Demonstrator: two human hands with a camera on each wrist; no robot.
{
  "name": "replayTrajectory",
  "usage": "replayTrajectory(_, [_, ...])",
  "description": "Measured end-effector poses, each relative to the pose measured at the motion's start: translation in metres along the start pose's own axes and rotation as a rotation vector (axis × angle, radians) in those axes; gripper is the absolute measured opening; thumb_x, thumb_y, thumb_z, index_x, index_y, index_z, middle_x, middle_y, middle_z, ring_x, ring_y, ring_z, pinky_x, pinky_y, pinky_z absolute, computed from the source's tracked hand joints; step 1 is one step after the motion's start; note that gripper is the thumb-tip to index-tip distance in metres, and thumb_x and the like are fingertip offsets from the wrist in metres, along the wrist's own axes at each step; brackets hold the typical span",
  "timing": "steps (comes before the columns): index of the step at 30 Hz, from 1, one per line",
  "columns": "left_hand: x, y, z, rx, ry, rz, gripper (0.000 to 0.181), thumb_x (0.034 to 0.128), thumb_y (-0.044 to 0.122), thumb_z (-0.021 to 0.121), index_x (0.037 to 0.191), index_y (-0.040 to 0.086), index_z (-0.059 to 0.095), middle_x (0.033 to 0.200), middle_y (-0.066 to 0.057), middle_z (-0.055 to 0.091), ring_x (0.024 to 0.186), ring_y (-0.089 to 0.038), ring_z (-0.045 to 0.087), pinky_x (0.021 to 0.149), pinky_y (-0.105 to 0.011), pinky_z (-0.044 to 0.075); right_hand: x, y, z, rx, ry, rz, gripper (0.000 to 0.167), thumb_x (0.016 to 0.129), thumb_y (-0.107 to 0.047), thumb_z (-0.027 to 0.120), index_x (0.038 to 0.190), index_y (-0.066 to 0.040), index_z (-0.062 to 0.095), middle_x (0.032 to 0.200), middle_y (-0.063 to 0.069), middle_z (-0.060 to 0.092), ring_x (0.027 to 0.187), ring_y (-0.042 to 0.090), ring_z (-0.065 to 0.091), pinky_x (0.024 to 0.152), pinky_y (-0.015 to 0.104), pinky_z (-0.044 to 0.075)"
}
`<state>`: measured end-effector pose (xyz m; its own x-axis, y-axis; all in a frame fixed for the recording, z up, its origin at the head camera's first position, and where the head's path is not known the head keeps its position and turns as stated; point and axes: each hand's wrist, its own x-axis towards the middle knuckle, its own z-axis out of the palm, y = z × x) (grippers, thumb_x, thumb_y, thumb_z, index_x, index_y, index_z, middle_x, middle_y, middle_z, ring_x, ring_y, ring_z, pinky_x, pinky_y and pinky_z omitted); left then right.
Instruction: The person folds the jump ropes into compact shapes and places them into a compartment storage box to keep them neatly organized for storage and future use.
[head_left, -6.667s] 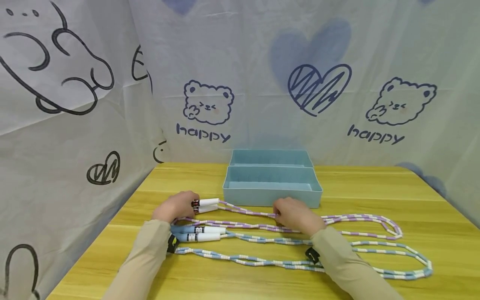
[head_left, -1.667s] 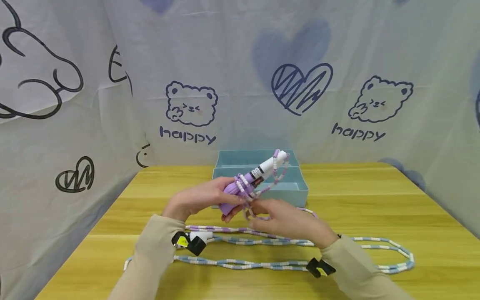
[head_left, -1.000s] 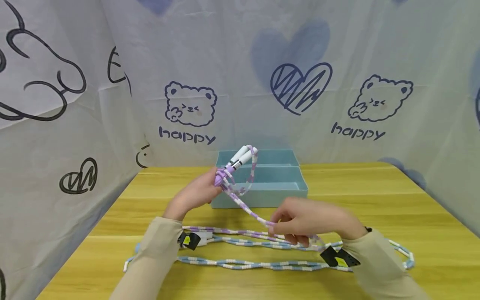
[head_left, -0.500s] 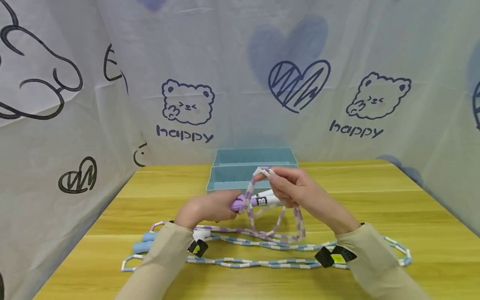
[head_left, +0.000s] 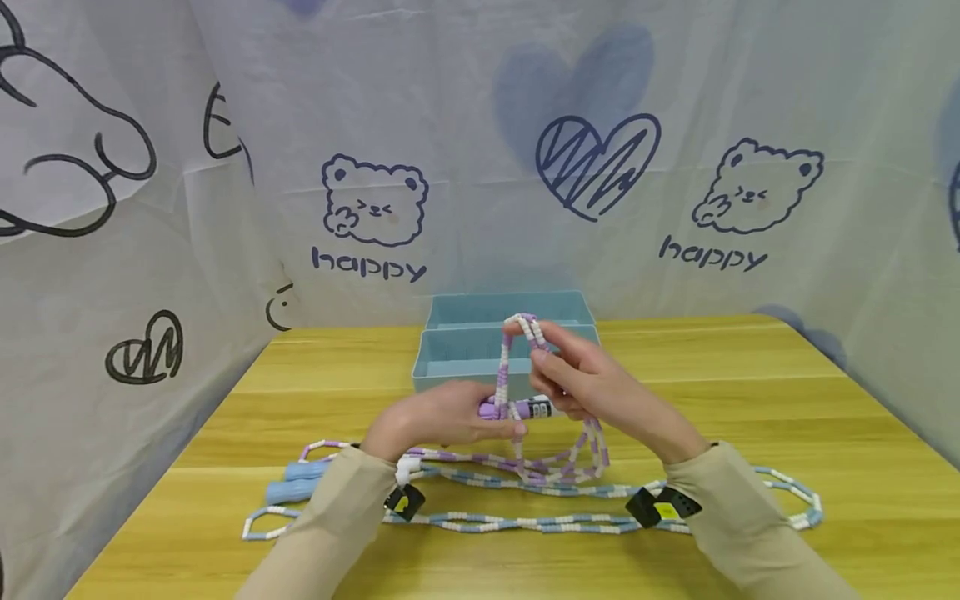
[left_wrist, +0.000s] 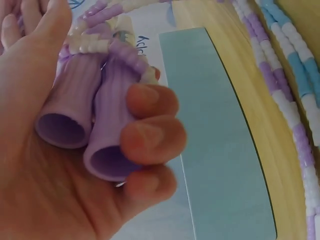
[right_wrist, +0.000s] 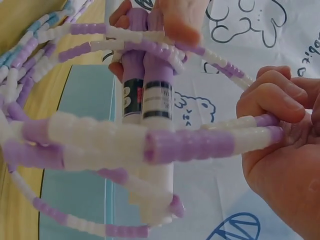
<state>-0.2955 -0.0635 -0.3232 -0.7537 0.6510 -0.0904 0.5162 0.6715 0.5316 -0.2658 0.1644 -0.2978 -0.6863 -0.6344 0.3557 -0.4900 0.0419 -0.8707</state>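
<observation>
My left hand (head_left: 435,418) curls round the two purple handles (left_wrist: 115,105) of a purple-and-white beaded jump rope, held above the table; their hollow ends show in the left wrist view. Beaded cord loops round the handles near their middle. Up and to the right, my right hand (head_left: 592,379) pinches a doubled stretch of the purple-and-white cord (right_wrist: 190,145). Loops of that cord hang below the right hand, and part of it lies on the table behind a blue-and-white rope.
The blue-and-white beaded rope (head_left: 517,524) lies lengthwise across the table (head_left: 750,400), its blue handles (head_left: 296,488) at the left beside my left sleeve. A light-blue open box (head_left: 438,369) stands behind my hands, near the printed cloth backdrop (head_left: 480,217).
The purple rope has come up off the table, handles in my left hand, cord wound round them. Since half a second ago, my right hand has risen slightly with the cord.
</observation>
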Motion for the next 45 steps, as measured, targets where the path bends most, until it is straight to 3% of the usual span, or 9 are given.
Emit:
replayTrajectory(6, [0.001, 0.001, -0.001, 0.032, 0.093, -0.032, 0.045, 0.0888, 0.066, 0.056, 0.093, 0.022, 0.066, 0.075, 0.003, 0.06, 0.065, -0.014, 0.056, 0.062, -0.032, 0.047, 0.001, -0.004, 0.002, 0.005, -0.031, -0.045, 0.04, 0.108, -0.016, 0.036, 0.148, -0.018, 0.038, 0.075, 0.018, 0.042, 0.046, 0.023, 0.032, 0.037, 0.033, 0.03])
replayTrajectory(10, [-0.001, 0.0, -0.003, 0.044, 0.151, -0.023, 0.039, 0.091, 0.057, 0.059, 0.082, 0.018, 0.063, 0.064, 0.003, 0.049, 0.054, -0.011, 0.047, 0.053, -0.029, 0.04, 0.003, -0.008, 0.003, -0.021, -0.029, -0.065, 0.04, 0.108, -0.014, 0.035, 0.148, -0.016, 0.037, 0.076, 0.018, 0.042, 0.047, 0.024, 0.034, 0.037, 0.033, 0.032])
replayTrajectory(15, [0.0, -0.002, -0.006, 0.059, 0.173, -0.016, 0.033, 0.0902, 0.049, 0.062, 0.08, 0.018, 0.062, 0.062, 0.005, 0.049, 0.051, -0.01, 0.043, 0.049, -0.027, 0.036, 0.003, -0.012, -0.001, -0.045, -0.002, -0.047, 0.038, 0.108, -0.015, 0.035, 0.146, -0.017, 0.04, 0.075, 0.017, 0.042, 0.047, 0.024, 0.035, 0.037, 0.032, 0.033])
replayTrajectory(20, [0.003, -0.006, -0.005, 0.067, 0.143, 0.039, 0.029, 0.0902, 0.046, 0.063, 0.081, 0.019, 0.063, 0.061, 0.007, 0.05, 0.053, -0.008, 0.044, 0.05, -0.027, 0.037, -0.001, -0.011, -0.007, -0.094, 0.054, -0.027, 0.034, 0.108, -0.018, 0.037, 0.141, -0.014, 0.046, 0.074, 0.017, 0.044, 0.047, 0.024, 0.036, 0.037, 0.032, 0.034])
replayTrajectory(28, [0.001, -0.012, -0.007, -0.071, 0.029, 0.114, 0.028, 0.092, 0.045, 0.064, 0.086, 0.018, 0.069, 0.058, 0.003, 0.052, 0.049, -0.01, 0.042, 0.048, -0.027, 0.038, -0.005, -0.006, -0.024, -0.081, 0.212, 0.047, 0.033, 0.109, -0.024, 0.036, 0.13, -0.003, 0.05, 0.078, 0.016, 0.046, 0.052, 0.019, 0.039, 0.039, 0.029, 0.034])
replayTrajectory(35, [-0.003, -0.013, -0.009, -0.07, -0.01, 0.128, 0.02, 0.0929, 0.044, 0.064, 0.09, 0.024, 0.067, 0.063, 0.001, 0.057, 0.051, -0.009, 0.044, 0.049, -0.026, 0.039, -0.01, 0.001, -0.045, -0.038, 0.313, 0.14, 0.033, 0.107, -0.028, 0.04, 0.122, -0.001, 0.052, 0.072, 0.004, 0.036, 0.054, 0.012, 0.03, 0.047, 0.023, 0.03])
replayTrajectory(45, [-0.007, -0.017, -0.016, -0.193, -0.025, 0.12, 0.02, 0.0943, 0.038, 0.065, 0.097, 0.018, 0.066, 0.067, -0.006, 0.059, 0.047, -0.012, 0.039, 0.044, -0.025, 0.035, -0.019, 0.015, -0.074, -0.124, 0.47, 0.126, 0.031, 0.099, -0.028, 0.061, 0.115, -0.002, 0.064, 0.063, 0.0, 0.043, 0.051, 0.012, 0.035, 0.046, 0.025, 0.031])
